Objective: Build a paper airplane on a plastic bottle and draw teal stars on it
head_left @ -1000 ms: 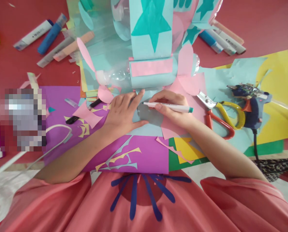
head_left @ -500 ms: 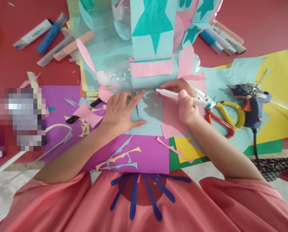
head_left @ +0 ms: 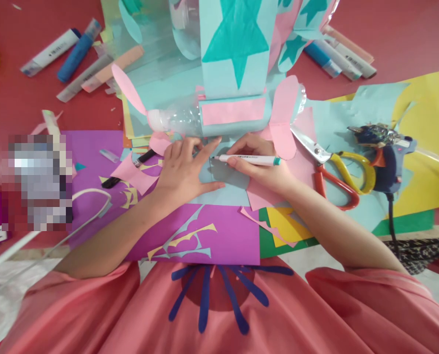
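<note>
In the head view my right hand (head_left: 261, 164) grips a white marker (head_left: 254, 160) with a green end, its tip over the light blue paper (head_left: 228, 189). My left hand (head_left: 186, 169) lies spread on that paper's left part, thumb and index finger apart. A dark line runs down the paper between my hands. Just beyond them a clear plastic bottle (head_left: 182, 118) lies on its side, wrapped in light blue paper with a pink strip (head_left: 234, 111). Pink paper petals (head_left: 129, 88) stick out at its cap end, and a pink fin (head_left: 286, 113) at its base.
Scissors (head_left: 337, 172) with red and yellow handles lie right of my right hand, beside a blue glue gun (head_left: 391, 164) with a cord. Several markers (head_left: 77, 56) rest at the back left. Paper scraps (head_left: 190, 238) are scattered on the purple sheet (head_left: 234, 231).
My right hand has moved left and lowered the marker, which now lies flatter with its tip nearer my left hand. The bottle's pink fin has shifted and hangs down. My left hand stays put.
</note>
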The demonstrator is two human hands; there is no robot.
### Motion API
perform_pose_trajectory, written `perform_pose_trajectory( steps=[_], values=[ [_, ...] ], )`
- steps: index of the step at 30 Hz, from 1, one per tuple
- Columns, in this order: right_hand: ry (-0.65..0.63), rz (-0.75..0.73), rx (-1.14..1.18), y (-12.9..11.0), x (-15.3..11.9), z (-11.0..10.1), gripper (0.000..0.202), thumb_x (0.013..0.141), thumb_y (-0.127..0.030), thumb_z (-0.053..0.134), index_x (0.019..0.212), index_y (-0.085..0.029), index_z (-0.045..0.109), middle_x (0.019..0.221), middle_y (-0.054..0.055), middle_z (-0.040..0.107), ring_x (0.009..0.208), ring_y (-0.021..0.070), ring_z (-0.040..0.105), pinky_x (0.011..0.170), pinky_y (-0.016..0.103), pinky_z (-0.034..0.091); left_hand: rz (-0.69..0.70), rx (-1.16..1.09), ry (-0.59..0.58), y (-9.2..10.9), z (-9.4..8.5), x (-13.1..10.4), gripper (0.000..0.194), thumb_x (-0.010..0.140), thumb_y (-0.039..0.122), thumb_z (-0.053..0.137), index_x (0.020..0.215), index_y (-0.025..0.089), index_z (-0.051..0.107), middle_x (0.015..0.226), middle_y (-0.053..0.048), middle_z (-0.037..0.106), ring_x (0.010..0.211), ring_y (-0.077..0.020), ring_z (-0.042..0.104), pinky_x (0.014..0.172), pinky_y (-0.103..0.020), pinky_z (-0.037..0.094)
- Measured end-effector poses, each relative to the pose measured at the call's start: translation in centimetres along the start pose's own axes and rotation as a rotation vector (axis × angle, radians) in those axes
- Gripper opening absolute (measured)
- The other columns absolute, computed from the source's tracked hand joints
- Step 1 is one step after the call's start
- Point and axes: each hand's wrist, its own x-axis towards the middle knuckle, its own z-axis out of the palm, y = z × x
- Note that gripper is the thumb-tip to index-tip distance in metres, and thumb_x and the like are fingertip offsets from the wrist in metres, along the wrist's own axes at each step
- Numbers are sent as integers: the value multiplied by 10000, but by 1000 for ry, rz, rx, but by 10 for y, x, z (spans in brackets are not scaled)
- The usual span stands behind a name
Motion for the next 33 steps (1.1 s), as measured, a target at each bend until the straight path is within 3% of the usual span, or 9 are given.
perform_pose_trajectory(
  steps=[33],
  values=[
    [-40,5,-60,-5,-3,-1,116,875,-289,620,773,-241,648,773,20,690,706,178,616,682,342,522,34,-15,58,-4,5,0,827,751,571,725,1466,315,396,1179,-106,477,1091,-327,465,968,-489,384]
  ],
)
